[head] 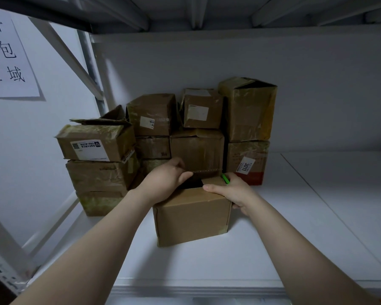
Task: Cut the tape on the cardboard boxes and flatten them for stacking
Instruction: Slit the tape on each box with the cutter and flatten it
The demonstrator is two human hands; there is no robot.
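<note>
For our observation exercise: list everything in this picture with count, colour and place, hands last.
front box: one, brown, open-topped, nearest the camera
stacked boxes: about ten, brown, piled behind it
green tool: one, tip showing at that box's far right corner
paper sign: one, white, black characters, left wall
shelf: one, white, under the boxes
left hand: one, grips the front box's flap
right hand: one, on that box's right edge, holding the green tool

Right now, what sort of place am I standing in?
Probably a parcel storeroom or warehouse bay: a white metal shelving rack, a pile of taped brown cardboard boxes with shipping labels on its shelf, and a white paper sign with printed characters on the wall.
</note>
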